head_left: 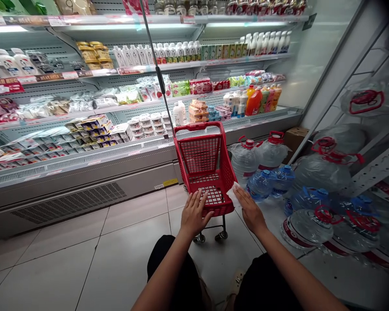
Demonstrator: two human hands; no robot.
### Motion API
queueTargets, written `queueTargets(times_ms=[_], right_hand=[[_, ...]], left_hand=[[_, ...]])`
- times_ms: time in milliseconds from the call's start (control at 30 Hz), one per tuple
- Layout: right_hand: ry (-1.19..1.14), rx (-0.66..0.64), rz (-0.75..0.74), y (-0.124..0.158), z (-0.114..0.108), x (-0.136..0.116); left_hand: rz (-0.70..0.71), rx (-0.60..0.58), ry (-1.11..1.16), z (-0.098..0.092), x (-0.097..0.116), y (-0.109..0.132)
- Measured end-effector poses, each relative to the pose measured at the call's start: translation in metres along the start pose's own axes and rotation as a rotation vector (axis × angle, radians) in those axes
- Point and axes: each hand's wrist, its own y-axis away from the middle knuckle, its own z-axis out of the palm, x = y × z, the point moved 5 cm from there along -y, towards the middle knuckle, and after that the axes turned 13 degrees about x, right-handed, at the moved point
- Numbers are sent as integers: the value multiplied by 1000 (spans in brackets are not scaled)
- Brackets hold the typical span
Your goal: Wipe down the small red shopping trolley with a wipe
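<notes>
A small red shopping cart (230, 172) with a slatted plastic basket stands in front of me, between my hands. My left hand (193, 214) is at the near left of the basket, its fingers stretched and apart, with nothing held. Whether it touches the rim I cannot tell. In my right hand (250, 211) is a white tissue (233, 195), pressed flat under the fingers against the near right side of the basket. Part of the tissue is hidden by the fingers. A thin dark pole (151, 41) rises from the cart's far left corner.
A refrigerated shelf unit (84, 168) with cartons, bottles and yogurt cups runs behind the cart. Large water bottles (307, 229) stand on the floor to the right, some close to my right hand; blue-capped ones (260, 185) are nearest. Pale tiles (123, 259) cover the floor.
</notes>
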Motion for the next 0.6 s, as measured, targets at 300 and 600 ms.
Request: queueTargets(times_ms=[300, 600], right_hand=[[-70, -75, -140, 36, 30, -87], [111, -102, -25, 21, -2, 26]], left_hand=[[5, -28, -4, 3, 35, 11], [119, 42, -21, -7, 6, 11]])
